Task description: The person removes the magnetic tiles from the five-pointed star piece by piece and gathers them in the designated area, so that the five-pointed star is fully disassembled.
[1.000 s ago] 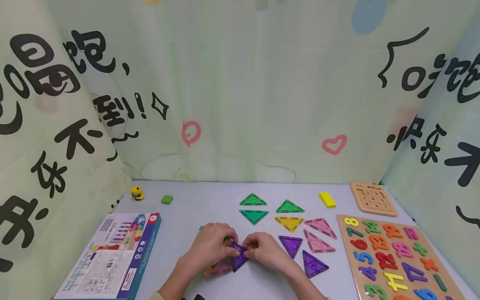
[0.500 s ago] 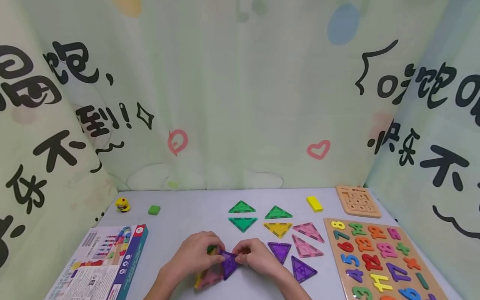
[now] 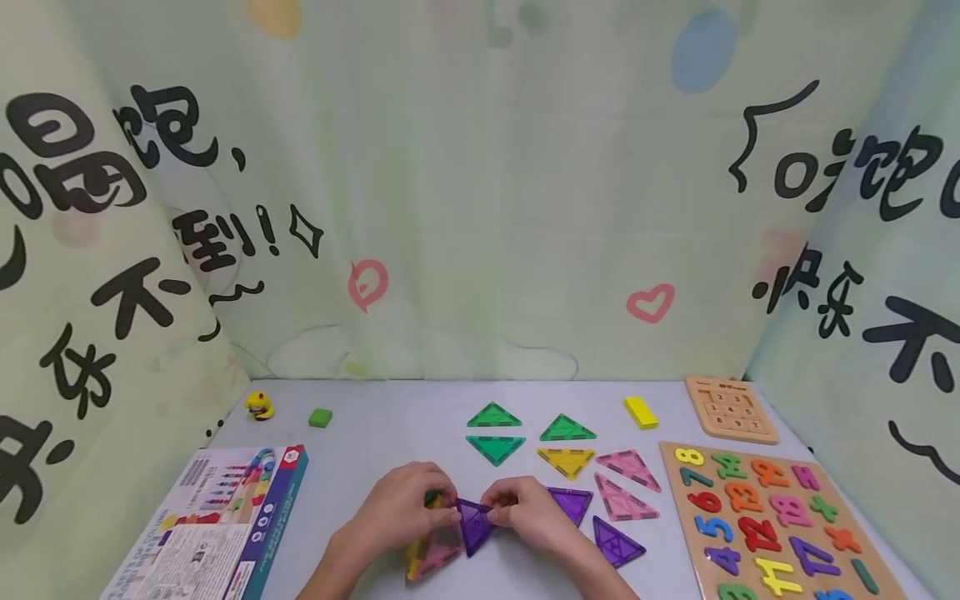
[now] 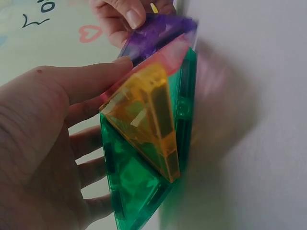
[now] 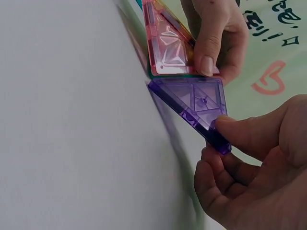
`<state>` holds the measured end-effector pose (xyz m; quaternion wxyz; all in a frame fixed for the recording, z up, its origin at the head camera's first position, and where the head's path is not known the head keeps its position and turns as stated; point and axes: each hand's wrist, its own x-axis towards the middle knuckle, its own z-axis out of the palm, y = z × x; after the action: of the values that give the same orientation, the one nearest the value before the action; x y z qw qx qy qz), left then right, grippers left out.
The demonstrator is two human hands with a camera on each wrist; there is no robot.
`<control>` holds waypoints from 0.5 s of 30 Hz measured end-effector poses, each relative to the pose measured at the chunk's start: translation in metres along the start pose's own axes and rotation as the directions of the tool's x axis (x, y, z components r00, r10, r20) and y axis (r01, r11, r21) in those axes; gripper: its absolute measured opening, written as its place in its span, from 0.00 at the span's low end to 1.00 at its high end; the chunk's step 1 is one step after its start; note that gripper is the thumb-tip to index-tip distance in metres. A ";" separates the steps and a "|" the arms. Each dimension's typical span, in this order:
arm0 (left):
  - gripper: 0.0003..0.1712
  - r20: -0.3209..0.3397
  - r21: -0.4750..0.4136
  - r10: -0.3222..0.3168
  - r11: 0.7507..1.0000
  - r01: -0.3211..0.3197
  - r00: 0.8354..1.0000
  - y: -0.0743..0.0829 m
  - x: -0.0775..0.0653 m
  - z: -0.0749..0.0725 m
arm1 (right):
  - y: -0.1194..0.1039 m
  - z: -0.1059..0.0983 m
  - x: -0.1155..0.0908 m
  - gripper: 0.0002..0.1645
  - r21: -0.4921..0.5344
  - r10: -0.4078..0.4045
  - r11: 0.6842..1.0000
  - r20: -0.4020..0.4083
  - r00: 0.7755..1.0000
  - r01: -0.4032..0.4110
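My left hand grips a joined set of translucent triangular magnetic tiles near the front middle of the table. In the left wrist view the set shows a green tile outermost, an orange-yellow tile over it, and a pink tile farther along, its corner under the left thumb. My right hand pinches a purple triangular tile at one corner between thumb and fingers. The purple tile's edge lies right along the edge of the pink tile. Left fingers hide part of the set in the head view.
Loose purple, pink, yellow and green triangles lie right of and behind the hands. A number board and wooden puzzle stand right, a printed box left. Small blocks lie farther back.
The head view has shifted. More of the pink and yellow tiles shows below my left hand. The purple tile is still pinched by my right hand against the set.
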<state>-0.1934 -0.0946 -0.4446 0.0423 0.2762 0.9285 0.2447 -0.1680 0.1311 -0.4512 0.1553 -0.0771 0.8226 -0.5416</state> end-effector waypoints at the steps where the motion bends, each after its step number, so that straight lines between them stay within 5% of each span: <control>1: 0.08 -0.004 0.004 0.003 1.000 -0.003 1.000 0.000 0.000 0.000 | 0.000 -0.002 -0.001 0.06 -0.016 0.004 1.000 -0.006 1.000 -0.004; 10: 0.10 0.021 -0.008 -0.014 1.000 0.014 1.000 -0.002 0.002 0.000 | -0.004 -0.021 0.009 0.06 -0.255 -0.010 0.967 -0.130 0.991 -0.023; 15: 0.15 0.124 -0.034 -0.034 0.999 0.039 0.992 -0.004 0.000 -0.007 | -0.008 -0.021 0.020 0.07 -0.369 -0.067 0.930 -0.190 0.980 -0.008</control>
<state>-0.1969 -0.1000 -0.4405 0.1092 0.2729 0.9244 0.2429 -0.1943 0.1402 -0.4402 0.0468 -0.0626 0.9194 -0.3854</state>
